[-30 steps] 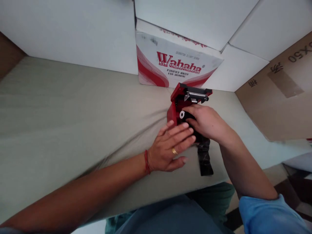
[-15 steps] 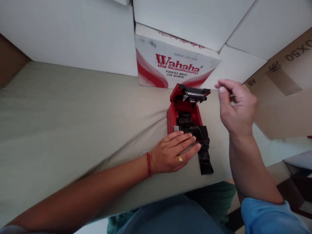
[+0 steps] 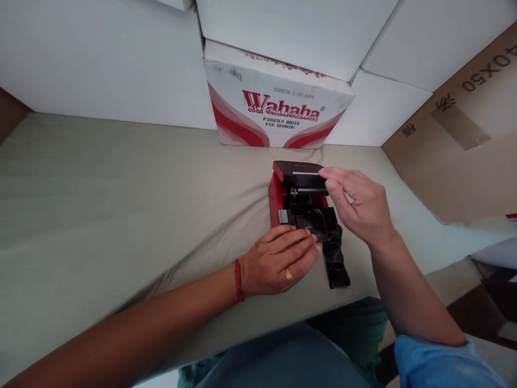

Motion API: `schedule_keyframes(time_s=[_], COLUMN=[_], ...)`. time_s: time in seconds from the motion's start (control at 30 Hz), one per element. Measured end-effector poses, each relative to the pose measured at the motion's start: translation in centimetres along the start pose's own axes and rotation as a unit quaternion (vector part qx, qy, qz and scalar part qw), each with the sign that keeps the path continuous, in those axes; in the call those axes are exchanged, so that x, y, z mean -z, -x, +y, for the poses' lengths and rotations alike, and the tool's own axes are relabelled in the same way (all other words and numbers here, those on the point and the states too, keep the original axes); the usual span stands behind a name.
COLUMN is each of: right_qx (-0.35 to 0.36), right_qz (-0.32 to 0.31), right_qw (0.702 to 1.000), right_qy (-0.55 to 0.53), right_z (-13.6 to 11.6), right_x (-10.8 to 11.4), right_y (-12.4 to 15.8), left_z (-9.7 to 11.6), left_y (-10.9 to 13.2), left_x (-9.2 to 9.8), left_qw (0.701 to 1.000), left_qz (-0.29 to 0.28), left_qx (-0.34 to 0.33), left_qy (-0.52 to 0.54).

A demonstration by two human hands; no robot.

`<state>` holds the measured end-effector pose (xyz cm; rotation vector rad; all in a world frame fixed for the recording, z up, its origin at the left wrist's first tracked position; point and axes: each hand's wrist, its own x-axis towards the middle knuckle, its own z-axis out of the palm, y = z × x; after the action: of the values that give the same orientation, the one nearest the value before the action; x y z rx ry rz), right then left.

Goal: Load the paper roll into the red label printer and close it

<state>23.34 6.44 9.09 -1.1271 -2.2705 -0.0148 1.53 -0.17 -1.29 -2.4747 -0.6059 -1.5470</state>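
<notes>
A small red-and-black box that looks like a label printer sits on the cloth-covered surface. Its hinged lid is partly raised, with a metal bar and a roller on the underside. A crinkled black strip runs from inside over the front and hangs to the right. My left hand lies with fingers stretched flat across the printer's front, touching the strip there. My right hand pinches the lid's right front corner between thumb and fingers. My hands hide part of the printer's front and right side.
A white and red water carton stands behind the printer against stacked white boxes. On the right is a large brown cardboard box. Folds run through the beige cloth to the left.
My right hand has moved left and down onto the lid, and the lid has tipped forward, lower than before. My left hand stays on the printer's front. The view has shifted slightly.
</notes>
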Motion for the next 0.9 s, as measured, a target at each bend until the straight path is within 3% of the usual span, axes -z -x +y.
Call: schedule_keyframes(time_s=[0.23,0.47,0.6,0.67,0.77,0.9], right_qx=[0.036,0.009,-0.025,-0.037,-0.029,-0.026], right_qz=[-0.061,-0.032,-0.015,-0.01,-0.018,0.012], right_qw=[0.995,0.995,0.998,0.999,0.999,0.996], right_qy=[0.066,0.098,0.053,0.024,-0.038,-0.089], right_z=[-1.0,-2.0,-1.9,-2.1,-2.6,-3.3], right_x=[-0.8,-1.5,-1.8,-2.0,-2.0,-1.9], right_y=[3.3,3.1,3.7,4.6,6.5,9.1], left_z=[0.0,-0.3,-0.8,-1.3,-2.4,-4.0], left_y=[0.0,0.3,0.5,0.6,1.1,2.1], left_x=[0.0,0.0,0.4,0.5,0.2,-0.6], left_qw=[1.0,0.999,0.99,0.971,0.915,0.814], left_qz=[-0.022,-0.03,0.009,0.066,0.121,0.073], left_qx=[0.014,0.034,0.117,0.196,0.344,0.489], left_qy=[0.0,0.023,0.085,0.12,0.171,0.306])
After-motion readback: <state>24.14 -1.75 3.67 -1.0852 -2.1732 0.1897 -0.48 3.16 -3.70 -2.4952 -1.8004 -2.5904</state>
